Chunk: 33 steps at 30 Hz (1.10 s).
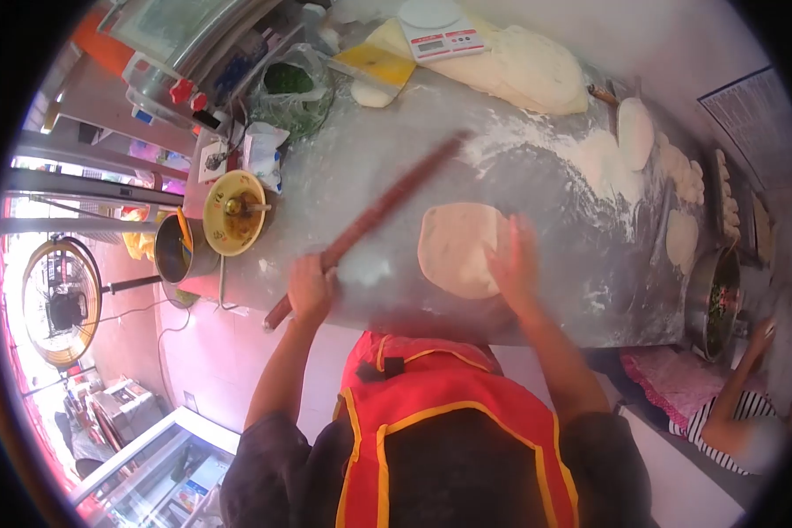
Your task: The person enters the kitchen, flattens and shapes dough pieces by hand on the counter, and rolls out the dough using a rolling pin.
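Note:
My left hand (310, 289) is wrapped round a long reddish-brown rolling pin (387, 204) near its lower end. The pin slants up and to the right, and its far end is blurred. A flat, roughly round sheet of dough (453, 248) lies on the grey worktop (361, 158) to the right of the pin. At the right edge of that sheet is my right hand (512, 264), its fingers stretched out and slightly smeared by motion. The fingertips overlap the dough; how firmly they press on it I cannot tell.
A large dough mass (537, 70) with a white kitchen scale (440, 35) lies at the back. Flour (607, 167) is scattered to the right. On the left stand a yellow bowl (216, 231) and a bag of greens (290, 79). Another person (730, 414) is beside a metal bowl (697, 308).

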### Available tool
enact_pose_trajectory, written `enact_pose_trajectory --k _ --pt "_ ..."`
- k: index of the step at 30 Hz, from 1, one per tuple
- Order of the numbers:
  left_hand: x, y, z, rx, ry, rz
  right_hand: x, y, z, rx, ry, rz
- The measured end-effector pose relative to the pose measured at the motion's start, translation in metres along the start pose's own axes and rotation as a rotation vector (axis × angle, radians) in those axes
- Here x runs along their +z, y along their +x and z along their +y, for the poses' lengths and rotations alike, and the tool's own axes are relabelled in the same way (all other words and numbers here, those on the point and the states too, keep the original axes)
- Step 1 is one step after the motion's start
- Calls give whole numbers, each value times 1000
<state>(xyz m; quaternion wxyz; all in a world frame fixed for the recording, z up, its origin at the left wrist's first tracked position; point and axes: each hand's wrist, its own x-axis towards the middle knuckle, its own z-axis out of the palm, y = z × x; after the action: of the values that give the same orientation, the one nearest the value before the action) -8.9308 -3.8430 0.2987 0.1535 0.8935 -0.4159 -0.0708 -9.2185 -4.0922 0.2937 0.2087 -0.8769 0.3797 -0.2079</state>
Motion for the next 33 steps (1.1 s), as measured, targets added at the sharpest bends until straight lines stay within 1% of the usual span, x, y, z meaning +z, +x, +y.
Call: enact_pose_trajectory --k 1,2,3,6,7,9,12,13,14,16,17,19,20,22,23,24,25,27,28,29,32,33 --pt "-4 -5 13 103 -32 -46 -14 0 -4 -43 -72 -18" --pt "2 -9 26 219 -99 6 -28 1 -7 -88 -145 -32" --pt "8 -11 40 274 -83 -54 -38 0 -4 -134 -219 -45" --pt "31 -5 73 518 -178 -176 -54 -15 35 -228 -408 -220" --pt "35 -9 80 505 -150 -127 -41 -39 77 -222 -402 -247" --pt "40 -18 90 474 -88 -33 -42 -76 77 -80 -372 -185" --pt "54 -22 92 261 -41 15 -29 -77 59 100 -337 -80" --pt "55 -9 96 254 -49 -24 -29 -73 54 160 -328 -42" --pt "62 16 98 269 1 -34 -29 -56 56 186 -352 -53" --pt "69 83 111 261 113 -67 -21 15 68 226 -406 -62" --pt "64 118 124 240 176 -96 -23 47 72 193 -435 -25" --pt "70 183 135 336 172 101 -18 111 92 120 -519 86" --pt "74 207 139 347 175 153 -16 130 102 84 -576 154" --pt "79 236 144 367 181 250 -15 134 107 27 -557 151" --pt "76 227 144 361 223 206 -15 140 107 -4 -547 154" --pt "72 207 138 335 160 145 -16 126 102 3 -470 93" --pt "68 175 129 313 94 72 -22 93 89 20 -395 24" --pt "66 103 102 345 116 -97 -32 24 57 53 -353 -129" --pt "63 59 86 369 27 -105 -29 -26 55 61 -334 -134" --pt "63 32 74 392 -62 -111 -24 -58 57 67 -315 -137" --pt "72 39 53 476 63 -191 -35 -65 55 45 -385 -230" --pt "69 63 63 430 77 -172 -39 -48 51 106 -362 -181"
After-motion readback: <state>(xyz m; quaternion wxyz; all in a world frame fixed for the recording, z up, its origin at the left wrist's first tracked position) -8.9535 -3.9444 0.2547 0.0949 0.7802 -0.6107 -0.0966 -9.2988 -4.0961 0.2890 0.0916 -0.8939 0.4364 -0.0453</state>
